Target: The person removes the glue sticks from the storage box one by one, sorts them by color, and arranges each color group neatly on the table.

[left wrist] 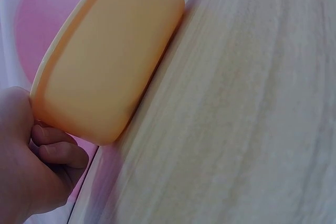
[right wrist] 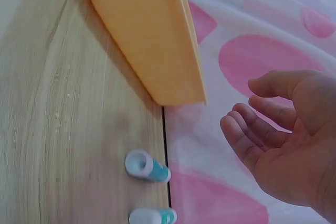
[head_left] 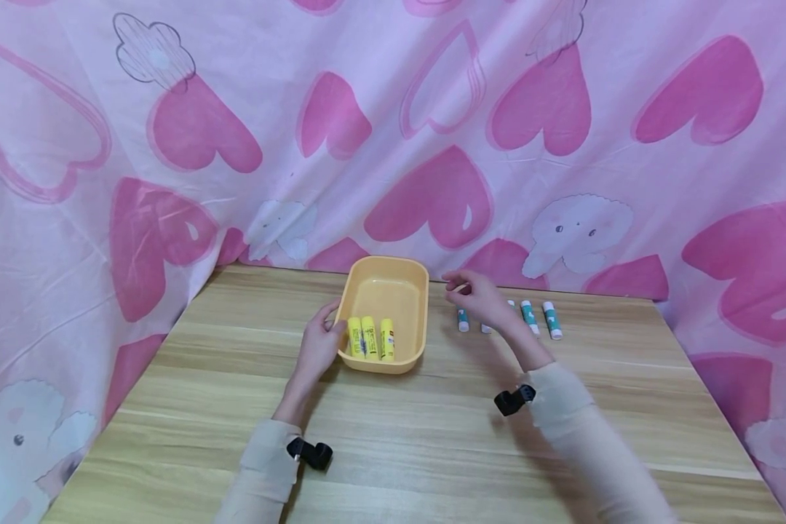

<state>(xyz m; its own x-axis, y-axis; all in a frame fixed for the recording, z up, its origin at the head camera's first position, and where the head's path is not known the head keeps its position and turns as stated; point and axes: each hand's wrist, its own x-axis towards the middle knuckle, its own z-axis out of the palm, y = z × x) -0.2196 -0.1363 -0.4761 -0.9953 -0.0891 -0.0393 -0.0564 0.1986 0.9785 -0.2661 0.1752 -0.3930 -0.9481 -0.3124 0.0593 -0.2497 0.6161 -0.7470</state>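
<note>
A table (head_left: 399, 451) with pale, streaky wood grain fills the lower part of the head view. Nearest along it come two light sleeves (head_left: 602, 444), one on each arm, and at each cuff sits a small black wrist camera (head_left: 309, 453).

Farther in, the left hand (head_left: 317, 346) grips the left side of an orange-yellow tray (head_left: 383, 367), its thumb at the rim and its other fingers curled against the outside of the wall. The tray stands on the far half of the table, left of the right hand, with its long sides running away from the person.

At the tray's near end, inside it, are three yellow tubes (head_left: 387, 340) with printed labels. Two are close together by the left wall and the third is a little apart to their right; whether they lie flat or lean on the near wall, I cannot tell.

The right hand (head_left: 487, 300) hangs just beyond the tray's right rim, not touching it, holding nothing, its fingers loosely bent and the thumb apart from them. Below and right of it, a row of teal-and-white tubes (head_left: 552, 320) rests on the table; the right hand and forearm partly hide some.

Behind the far edge hangs a pink cloth (head_left: 380, 44) printed with hearts and pale animal faces, which also covers both sides.
</note>
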